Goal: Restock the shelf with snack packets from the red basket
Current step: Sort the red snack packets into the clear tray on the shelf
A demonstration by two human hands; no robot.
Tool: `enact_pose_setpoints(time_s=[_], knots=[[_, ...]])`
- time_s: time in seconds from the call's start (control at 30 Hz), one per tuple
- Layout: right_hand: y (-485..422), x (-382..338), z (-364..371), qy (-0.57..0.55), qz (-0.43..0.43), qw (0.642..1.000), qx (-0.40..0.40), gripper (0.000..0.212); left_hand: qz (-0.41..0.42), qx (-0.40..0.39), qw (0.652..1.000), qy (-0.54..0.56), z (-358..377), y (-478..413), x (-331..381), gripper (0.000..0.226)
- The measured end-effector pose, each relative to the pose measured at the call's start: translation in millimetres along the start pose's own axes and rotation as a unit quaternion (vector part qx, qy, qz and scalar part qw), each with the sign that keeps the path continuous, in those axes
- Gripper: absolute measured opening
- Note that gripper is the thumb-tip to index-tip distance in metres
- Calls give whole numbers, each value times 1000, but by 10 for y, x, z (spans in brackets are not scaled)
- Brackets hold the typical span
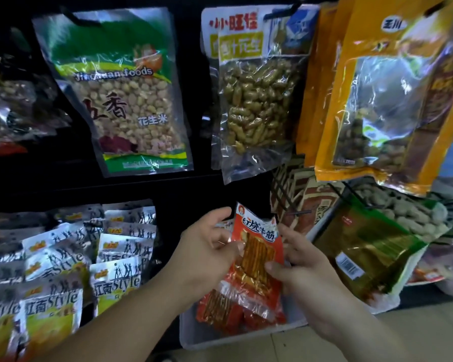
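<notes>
**Two-handed hold on one red snack packet (256, 257)**

The right hand (306, 273) pinches it, thumb on the front and fingers behind. The left hand (207, 246) curls its fingers onto the left edge, thumb lifted. The packet stands upright over a white tray (220, 340) holding more red packets (220, 309).

Snack packet (256, 257) stands upright at centre, held between both hands: left hand (207, 246) at its left edge, right hand (306, 267) at its right edge with the thumb on the front. Directly below it is a tray (220, 338) with loose packets (220, 312) lying in it. Left of the tray are stacked packets (63, 270) in overlapping rows. Hanging above, left to right: kernel bag (120, 100), in-shell peanut bag (256, 100), window bags (392, 100). Right of the hands a foil bag (364, 252) leans.
</notes>
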State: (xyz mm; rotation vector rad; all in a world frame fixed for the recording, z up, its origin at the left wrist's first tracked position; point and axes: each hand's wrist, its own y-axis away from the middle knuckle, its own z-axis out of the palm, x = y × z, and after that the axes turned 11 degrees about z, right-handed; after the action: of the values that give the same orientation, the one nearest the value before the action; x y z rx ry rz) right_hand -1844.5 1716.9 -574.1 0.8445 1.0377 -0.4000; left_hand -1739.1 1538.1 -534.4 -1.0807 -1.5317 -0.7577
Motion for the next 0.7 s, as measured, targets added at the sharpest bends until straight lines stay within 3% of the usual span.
enact_pose_setpoints(time_s=[0.07, 0.2, 0.43, 0.57, 0.63, 0.7], knots=[[-39, -13, 26, -13, 7, 1000, 16, 66, 2, -15, 1000, 2, -20, 8, -2, 51], [-60, -44, 185, -16, 26, 999, 35, 61, -27, -77, 996, 21, -254, 98, 12, 60], [47, -349, 495, 31, 9, 990, 139, 59, -19, 27, 994, 102, -214, 157, -28, 51], [219, -521, 526, 210, 38, 976, 38, 50, -4, 53, 988, 144, -170, 196, -10, 54], [271, -496, 526, 252, 27, 967, -4, 56, -19, 39, 984, 172, -205, 217, 17, 66], [283, -481, 498, 260, 16, 964, -46, 62, -18, 7, 983, 182, -267, 233, 28, 63]])
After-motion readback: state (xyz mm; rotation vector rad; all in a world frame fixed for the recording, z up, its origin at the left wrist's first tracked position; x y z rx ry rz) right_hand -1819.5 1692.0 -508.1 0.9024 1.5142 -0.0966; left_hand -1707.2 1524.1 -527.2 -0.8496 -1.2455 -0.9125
